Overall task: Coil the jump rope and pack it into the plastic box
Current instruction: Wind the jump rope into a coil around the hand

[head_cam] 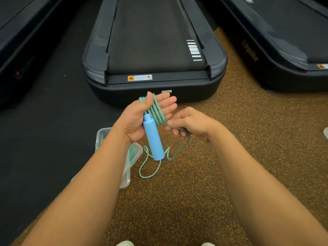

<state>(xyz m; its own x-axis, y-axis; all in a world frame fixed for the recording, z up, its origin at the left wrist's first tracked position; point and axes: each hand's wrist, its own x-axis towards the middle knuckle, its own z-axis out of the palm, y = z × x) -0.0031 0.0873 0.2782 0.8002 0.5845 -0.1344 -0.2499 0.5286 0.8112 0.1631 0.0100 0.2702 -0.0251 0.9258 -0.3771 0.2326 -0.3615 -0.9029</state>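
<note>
Plainly the coiling step is under way. Three treadmills (154, 41) stand ahead, one whole and two partly cut off. One clear plastic box (137, 151) sits on the floor, partly hidden beneath the left forearm. Two hands work. The left hand (134, 121), fingers straight, pins the single jump rope (157, 110) under its thumb, with about four turns across the palm and one blue handle (153, 139) hanging down. The right hand (192, 122) pinches the loose length, its slack trailing to the floor. Next, I judge, another turn must go over the left hand, kept taut.
</note>
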